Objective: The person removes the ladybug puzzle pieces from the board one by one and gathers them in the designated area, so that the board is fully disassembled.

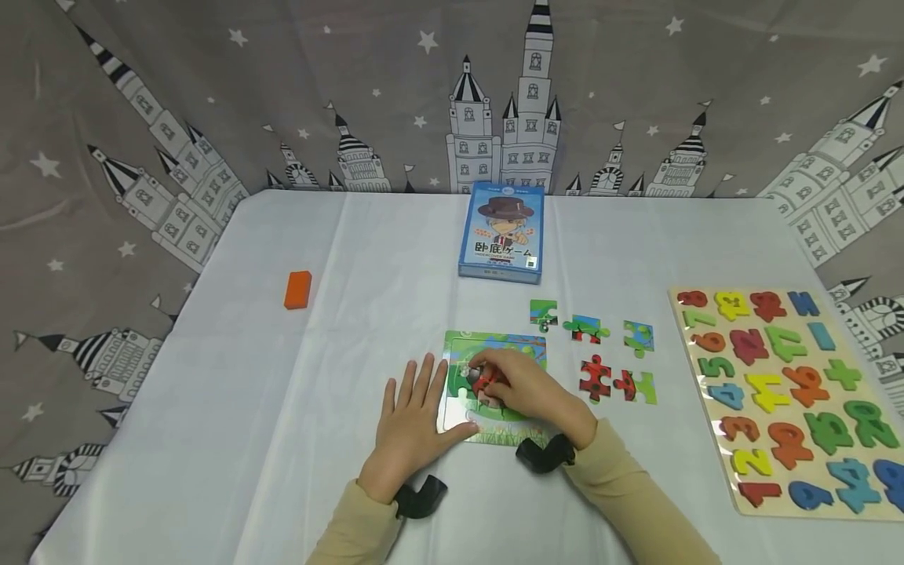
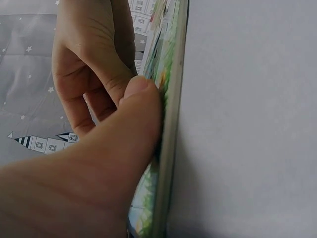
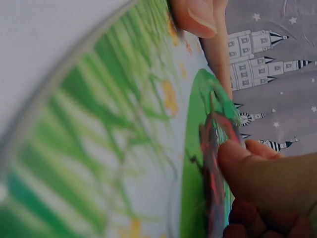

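Note:
A green jigsaw puzzle board (image 1: pixel 504 434) with a grass border lies in front of the person. My left hand (image 1: pixel 410 428) is spread out with straight fingers along its left side, the thumb resting at the lower left edge. In the left wrist view that thumb (image 2: pixel 141 111) lies against the board's rim. Over the middle of the board, my right hand (image 1: pixel 530 386) pinches a red and black jigsaw piece (image 1: pixel 482 379) between thumb and fingers. The right wrist view has this jigsaw piece (image 3: pixel 214 168) tilted close over the green picture, partly hidden by the thumb.
Several loose jigsaw pieces (image 1: pixel 595 377) lie right of the board. Farther right is a wooden number board (image 1: pixel 713 428) with coloured numerals. A blue game box (image 1: pixel 500 235) stands behind the puzzle, and an orange block (image 1: pixel 298 289) lies at the left on the white tablecloth (image 1: pixel 233 392).

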`<state>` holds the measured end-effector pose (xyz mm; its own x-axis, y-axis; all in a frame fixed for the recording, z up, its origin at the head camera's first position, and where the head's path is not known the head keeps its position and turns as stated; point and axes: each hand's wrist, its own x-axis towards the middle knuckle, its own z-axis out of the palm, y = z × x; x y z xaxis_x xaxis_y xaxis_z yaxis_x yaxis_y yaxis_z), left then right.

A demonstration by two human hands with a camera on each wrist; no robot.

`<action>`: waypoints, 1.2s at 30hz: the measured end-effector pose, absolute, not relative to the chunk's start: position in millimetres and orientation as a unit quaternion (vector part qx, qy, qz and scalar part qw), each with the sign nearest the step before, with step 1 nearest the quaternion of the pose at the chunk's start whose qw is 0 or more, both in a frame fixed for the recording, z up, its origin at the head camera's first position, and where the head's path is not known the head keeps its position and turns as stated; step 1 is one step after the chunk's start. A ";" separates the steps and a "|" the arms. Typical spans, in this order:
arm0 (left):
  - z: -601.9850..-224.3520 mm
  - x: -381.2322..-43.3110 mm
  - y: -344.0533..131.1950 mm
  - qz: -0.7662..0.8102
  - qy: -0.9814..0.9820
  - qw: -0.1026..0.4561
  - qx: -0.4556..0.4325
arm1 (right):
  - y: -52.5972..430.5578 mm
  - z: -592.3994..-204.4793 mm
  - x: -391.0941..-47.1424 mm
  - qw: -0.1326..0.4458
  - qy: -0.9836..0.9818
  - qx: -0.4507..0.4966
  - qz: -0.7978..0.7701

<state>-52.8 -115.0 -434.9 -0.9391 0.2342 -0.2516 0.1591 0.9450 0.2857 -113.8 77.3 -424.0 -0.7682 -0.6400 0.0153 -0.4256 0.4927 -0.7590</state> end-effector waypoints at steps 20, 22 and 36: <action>-435.9 -53.0 -114.5 0.149 0.974 0.132 0.107 | 80.0 -426.5 -108.0 0.092 0.891 -0.327 -0.301; -436.0 -53.2 -113.9 0.147 0.974 0.133 0.106 | 80.3 -425.2 -107.9 0.091 0.891 -0.329 -0.300; -429.8 -52.1 -122.0 0.152 0.971 0.148 0.108 | 167.3 -409.1 -113.4 0.098 0.900 -0.227 -0.359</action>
